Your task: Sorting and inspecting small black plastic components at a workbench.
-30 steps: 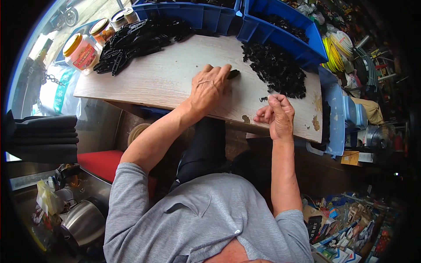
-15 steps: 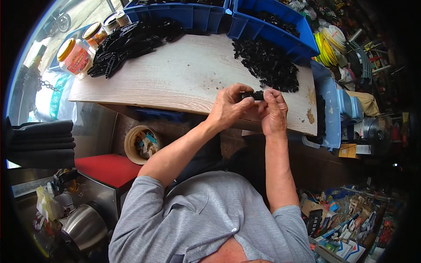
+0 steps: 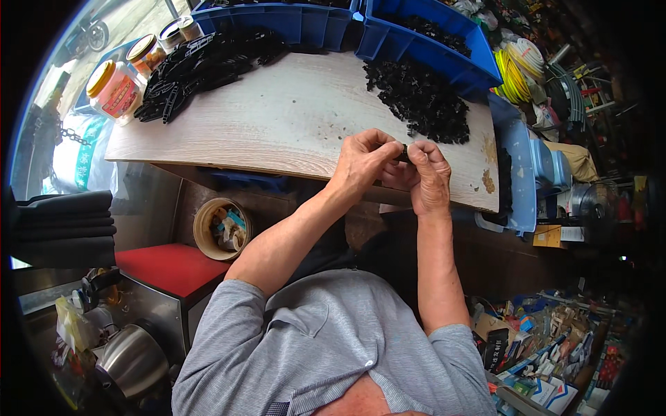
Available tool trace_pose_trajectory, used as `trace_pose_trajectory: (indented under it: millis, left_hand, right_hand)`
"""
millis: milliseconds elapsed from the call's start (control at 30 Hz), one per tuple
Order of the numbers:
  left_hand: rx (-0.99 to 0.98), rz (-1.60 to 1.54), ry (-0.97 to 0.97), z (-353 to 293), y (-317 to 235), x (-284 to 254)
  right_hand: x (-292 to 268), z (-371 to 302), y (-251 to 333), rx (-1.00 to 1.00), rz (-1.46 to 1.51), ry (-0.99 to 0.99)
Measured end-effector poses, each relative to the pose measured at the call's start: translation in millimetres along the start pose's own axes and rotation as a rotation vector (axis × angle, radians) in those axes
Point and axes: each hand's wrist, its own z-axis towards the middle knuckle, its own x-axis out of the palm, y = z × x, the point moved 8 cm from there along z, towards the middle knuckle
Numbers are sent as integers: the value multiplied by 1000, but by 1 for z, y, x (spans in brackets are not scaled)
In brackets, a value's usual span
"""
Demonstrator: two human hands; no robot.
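Observation:
Over the front edge of a pale wood-grain table (image 3: 263, 125), my left hand (image 3: 362, 163) and my right hand (image 3: 430, 177) meet fingertip to fingertip. Pinched between them is a small dark plastic piece (image 3: 404, 150), mostly covered by my fingers, so its shape cannot be made out. Just beyond my right hand lies a heap of small black plastic parts (image 3: 420, 100). Farther off at the left rests a pile of long, flat black plastic strips (image 3: 198, 73) with slots in them.
Two blue bins (image 3: 284, 26) (image 3: 423, 55) line the far edge, holding black parts. Lidded jars (image 3: 116, 90) stand at the left corner. A light blue crate (image 3: 522, 173) adjoins the table's right side. Below are a waste bucket (image 3: 201, 232) and a red-topped cabinet (image 3: 166, 269).
My hands have drawn closer together, and my fingers now cover more of the dark piece. The view has shifted slightly; the piles look unchanged.

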Motion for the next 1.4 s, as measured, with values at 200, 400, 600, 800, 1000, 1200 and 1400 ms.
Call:
trace_pose_trajectory:
  millis: [200, 400, 600, 800, 1000, 1200, 1400]
  left_hand:
    - [37, -72, -55, 2, 4, -6]
    - [24, -47, 14, -2, 2, -3]
    - [9, 9, 101, 0, 2, 8]
    - [767, 1149, -143, 36, -53, 11]
    - [875, 1540, -97, 65, -40, 18]
    - [932, 1517, 16, 62, -28, 22]
    - [764, 1137, -52, 54, -34, 8]
  right_hand:
    - [-3, 2, 10, -21, -218, -87]
    - [0, -1, 3, 33, -410, -10]
    - [-12, -3, 7, -47, -269, -76]
    - [-41, -7, 24, 76, -190, -158]
    - [-158, 4, 112, -185, 0, -686]
    - [-152, -5, 92, -47, -171, -713]
    - [-85, 15, 32, 39, -218, -316]
